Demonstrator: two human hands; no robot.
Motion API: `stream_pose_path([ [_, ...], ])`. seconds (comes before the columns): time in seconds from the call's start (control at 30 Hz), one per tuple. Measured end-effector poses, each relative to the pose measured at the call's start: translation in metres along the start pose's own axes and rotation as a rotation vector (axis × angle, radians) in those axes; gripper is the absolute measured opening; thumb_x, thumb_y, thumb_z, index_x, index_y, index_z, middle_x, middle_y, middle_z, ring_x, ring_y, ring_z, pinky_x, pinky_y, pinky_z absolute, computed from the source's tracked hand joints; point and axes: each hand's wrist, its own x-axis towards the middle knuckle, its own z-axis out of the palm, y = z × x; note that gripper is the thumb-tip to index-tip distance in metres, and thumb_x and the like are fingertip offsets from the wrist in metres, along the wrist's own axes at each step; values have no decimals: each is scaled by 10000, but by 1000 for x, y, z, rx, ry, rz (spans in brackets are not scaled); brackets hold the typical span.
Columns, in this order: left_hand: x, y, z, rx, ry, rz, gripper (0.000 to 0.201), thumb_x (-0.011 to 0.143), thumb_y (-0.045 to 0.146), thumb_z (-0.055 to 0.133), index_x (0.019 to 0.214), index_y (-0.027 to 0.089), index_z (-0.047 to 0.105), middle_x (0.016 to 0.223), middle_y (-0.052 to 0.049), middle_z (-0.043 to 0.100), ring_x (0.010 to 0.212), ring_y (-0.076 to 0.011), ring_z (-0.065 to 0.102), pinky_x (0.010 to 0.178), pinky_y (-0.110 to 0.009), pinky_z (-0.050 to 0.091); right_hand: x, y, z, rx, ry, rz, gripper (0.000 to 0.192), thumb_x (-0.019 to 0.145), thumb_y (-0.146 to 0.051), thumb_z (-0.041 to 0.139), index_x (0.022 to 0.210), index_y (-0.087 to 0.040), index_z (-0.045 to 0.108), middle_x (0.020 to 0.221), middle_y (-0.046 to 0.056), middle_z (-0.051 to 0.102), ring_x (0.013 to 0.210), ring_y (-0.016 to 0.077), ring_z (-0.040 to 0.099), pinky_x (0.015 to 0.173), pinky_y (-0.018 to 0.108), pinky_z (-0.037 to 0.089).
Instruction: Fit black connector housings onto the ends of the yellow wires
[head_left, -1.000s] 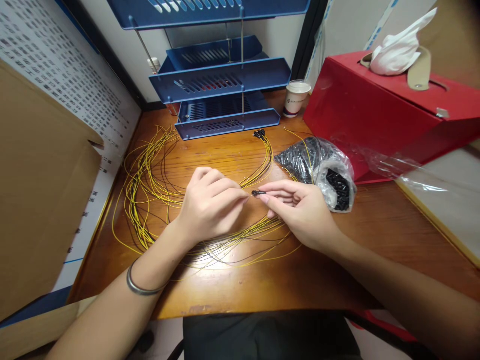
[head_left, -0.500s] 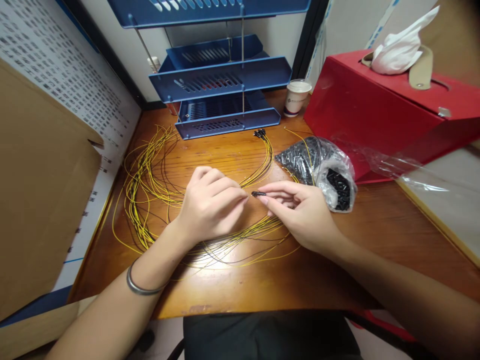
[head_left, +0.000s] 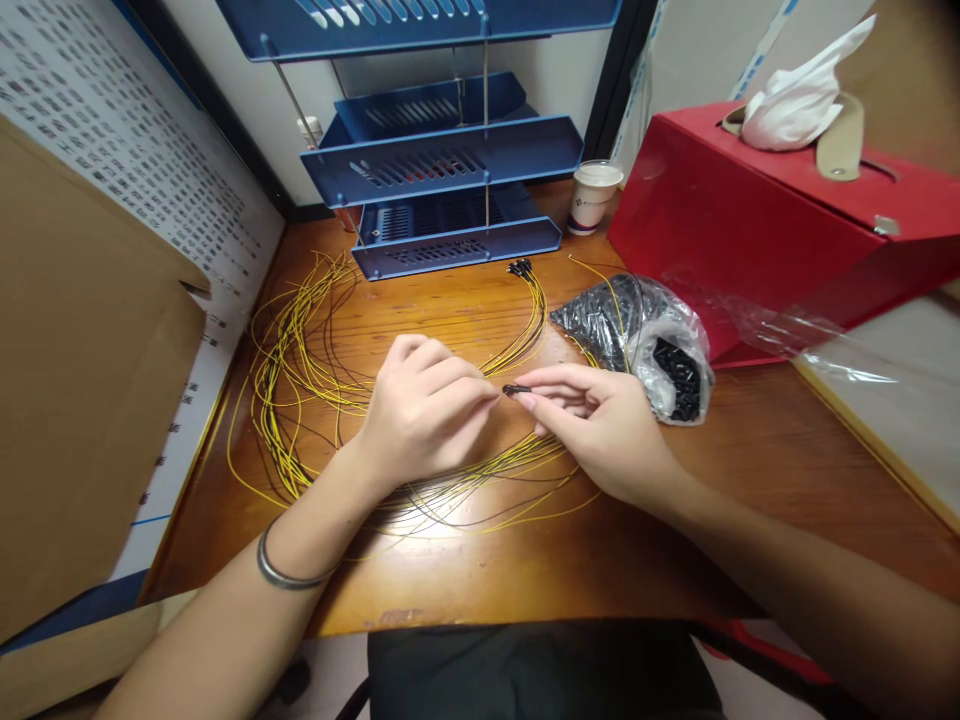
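I see my right hand (head_left: 600, 425) pinching a small black plastic connector (head_left: 516, 389), my left hand (head_left: 420, 410) pinching a thin yellow wire (head_left: 517, 350) at it; finished capped wires (head_left: 529, 290) few, loose yellow wire bundle (head_left: 292, 380) remaining.

The desk (head_left: 450, 580) is varnished wood, glossy, with a bright glare under the wires (head_left: 285, 400), which have smooth yellow and black plastic sheathing. The small connector (head_left: 516, 388) is matt black plastic. The bag (head_left: 675, 340) is thin clear film, crinkled and shiny, holding black plastic parts. The trays (head_left: 442, 160) are smooth blue plastic on thin metal rods. The box (head_left: 750, 210) is red card with a slight sheen; a soft white tissue (head_left: 795, 100) sits on it. The cup (head_left: 592, 195) is paper. The carton (head_left: 82, 370) is matt brown cardboard. The bangle (head_left: 281, 575) is polished metal.
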Motion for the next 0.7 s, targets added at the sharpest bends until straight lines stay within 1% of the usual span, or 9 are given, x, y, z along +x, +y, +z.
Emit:
stream_pose_path([
  [0.2, -1, 0, 0, 5, -4, -9, 52, 861, 156, 674, 876, 206, 678, 794, 3, 761, 699, -162, 546, 740, -369, 382, 0, -2, -1, 32, -9, 27, 158, 801, -246, 740, 908, -132, 766, 775, 68, 790, 592, 133, 693, 563, 240, 567],
  [0.47, 0, 0, 0, 2, 10, 1, 58, 856, 146, 678, 880, 199, 678, 794, 4, 760, 696, -158, 544, 736, -364, 380, 1, 0, -1, 47, -22, 33, 155, 799, -249, 740, 892, -127, 761, 760, 61, 787, 569, 112, 667, 555, 220, 541],
  [0.7, 0, 0, 1, -2, 13, 0, 61, 858, 143, 680, 880, 199, 679, 790, 7, 758, 693, -157, 543, 734, -362, 381, 1, 1, 0, 57, -20, 31, 162, 797, -252, 744, 903, -130, 761, 784, 64, 792, 581, 113, 669, 569, 225, 542],
])
